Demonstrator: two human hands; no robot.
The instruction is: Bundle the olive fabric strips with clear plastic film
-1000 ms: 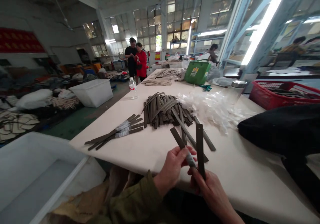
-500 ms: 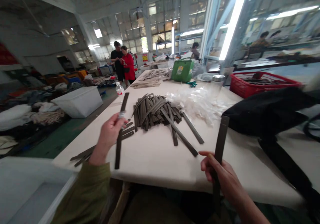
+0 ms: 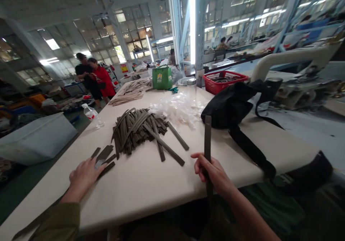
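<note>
My left hand (image 3: pixel 83 178) is low over a small group of dark strips (image 3: pixel 110 166) on the left part of the table. Its thumb and fingers close round one dark grey-brown strip with a clear plastic sleeve (image 3: pixel 101 159) about it; the fingertips are partly hidden. In my right hand (image 3: pixel 211 171), a similar flat strip (image 3: pixel 207 137) stands upright, pinched between thumb and fingers, with the index finger pointing left. Its lower end drops past the table's front edge. Between both hands lies a heap of dark strips (image 3: pixel 137 131), with several loose ones on its right.
Clear plastic sleeves (image 3: pixel 178 110) lie behind the heap. A black bag (image 3: pixel 226 106) with a strap is at right, near a red basket (image 3: pixel 222 82). Further back are a green bag (image 3: pixel 161 77) and a jar (image 3: pixel 191 88). A bottle (image 3: pixel 90 113) stands left; two people (image 3: pixel 101 79) stand beyond.
My left hand has lowered its sleeved strip from above the table onto the strips at left. My right hand still holds its strip upright. The view has swung to the right.
</note>
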